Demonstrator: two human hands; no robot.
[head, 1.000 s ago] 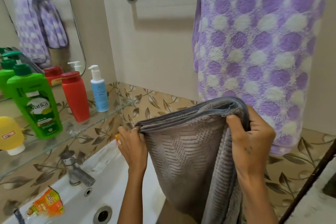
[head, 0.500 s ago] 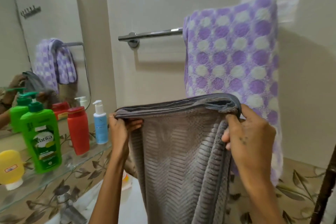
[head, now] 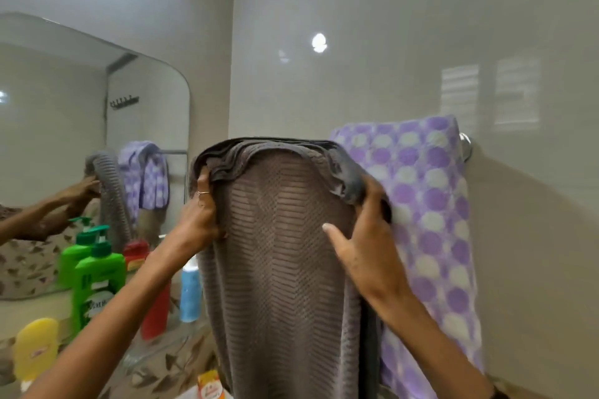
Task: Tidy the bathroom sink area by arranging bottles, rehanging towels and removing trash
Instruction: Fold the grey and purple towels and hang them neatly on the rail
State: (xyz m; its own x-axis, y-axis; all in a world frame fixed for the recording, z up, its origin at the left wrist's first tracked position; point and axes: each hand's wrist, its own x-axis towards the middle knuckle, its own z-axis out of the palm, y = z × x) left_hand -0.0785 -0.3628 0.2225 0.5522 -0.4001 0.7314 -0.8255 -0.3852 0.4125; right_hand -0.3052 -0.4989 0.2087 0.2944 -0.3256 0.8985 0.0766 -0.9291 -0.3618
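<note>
While the left hand [head: 201, 220] pinches the upper left edge of the grey towel [head: 285, 269], fingers curled shut on the fabric and a ring showing on one of them, the right hand [head: 366, 236] clamps the bunched upper right corner, its thumb spread across the ribbed front. Held between them, the grey towel arches at about the level of the wall rail, though whether it rests on the bar cannot be told, and its length hangs straight down. Just beside it on the right, touching its edge, a purple polka-dot towel [head: 428, 220] hangs over the rail, whose end mount [head: 465, 147] shows at the wall. To the left, a green pump bottle [head: 97, 282], a red bottle [head: 155, 314], a blue bottle [head: 190, 295] and a yellow bottle [head: 35, 347] stand below the mirror [head: 64, 126].
</note>
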